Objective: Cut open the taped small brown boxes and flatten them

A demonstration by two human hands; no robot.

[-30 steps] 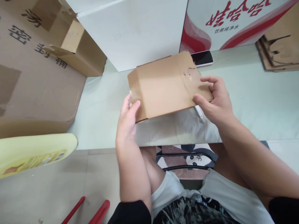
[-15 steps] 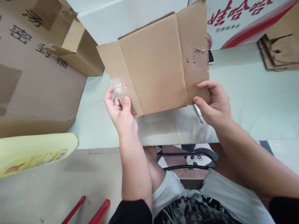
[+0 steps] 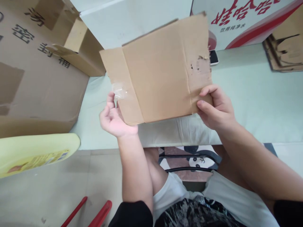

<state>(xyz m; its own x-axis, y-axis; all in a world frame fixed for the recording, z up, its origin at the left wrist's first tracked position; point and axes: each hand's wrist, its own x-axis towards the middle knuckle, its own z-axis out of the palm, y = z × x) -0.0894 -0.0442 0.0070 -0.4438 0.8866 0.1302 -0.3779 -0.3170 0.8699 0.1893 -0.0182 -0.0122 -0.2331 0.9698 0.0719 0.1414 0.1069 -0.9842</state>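
Over a pale-green table (image 3: pixel 248 104) backed by boxes (image 3: pixel 139 23), beside tiled floor (image 3: pixel 94 176), the right hand (image 3: pixel 219 108) pinches flattened cardboard (image 3: pixel 156 75), its left corner against the loosely open left hand (image 3: pixel 115 121).

A: Sleeves?
B: Left sleeve (image 3: pixel 132 214), bottom edge, left of centre: plain black, rounded hem. Right sleeve (image 3: pixel 287 214), lower right corner: black too. Forearms bare past both.
A: Shirt front (image 3: pixel 196 212)?
B: Bottom centre. Dark ground, streaky pale-grey print; motif unclear.
A: Below that?
B: Shorts (image 3: pixel 232 189), pale grey, softly creased, showing either side of the shirt. Legs bare beyond.
A: Hands?
B: Left hand (image 3: pixel 115 121), left of centre; right hand (image 3: pixel 217 107), right of centre. Both bare.
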